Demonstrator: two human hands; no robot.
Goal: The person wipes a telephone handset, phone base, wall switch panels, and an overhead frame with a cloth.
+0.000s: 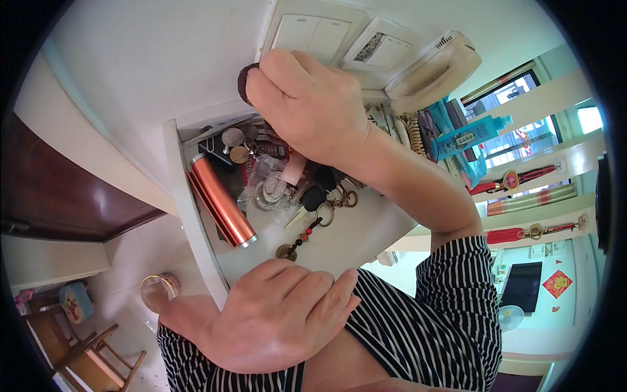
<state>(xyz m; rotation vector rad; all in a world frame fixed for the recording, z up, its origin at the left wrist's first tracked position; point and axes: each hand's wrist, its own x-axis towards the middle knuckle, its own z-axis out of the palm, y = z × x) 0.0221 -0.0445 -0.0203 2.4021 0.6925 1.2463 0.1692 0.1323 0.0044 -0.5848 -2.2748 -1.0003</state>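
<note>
My right hand (pixel 307 104) is raised over an open white drawer (pixel 261 258), its fingers closed on a dark brown loop that looks like a hair tie (pixel 245 83). Closer to my chest, my left hand (pixel 287 317) is curled closed at the drawer's near edge; whatever is inside its fingers, if anything, is hidden. A shiny copper-orange tube (pixel 223 199) lies along the drawer's left side. Beside it are a clear plastic bag (pixel 261 179), a beaded key chain with a coin-like disc (pixel 304 235), a metal ring (pixel 324 213) and a black oval piece (pixel 314 198).
White wall switches (pixel 310 38) and a cream telephone handset (pixel 436 72) are beyond the drawer. A blue bottle (pixel 465 137) stands to the right, near red tasselled hangings (pixel 513 179). A wooden chair (pixel 98 359) and a clear round container (pixel 160 292) are at lower left.
</note>
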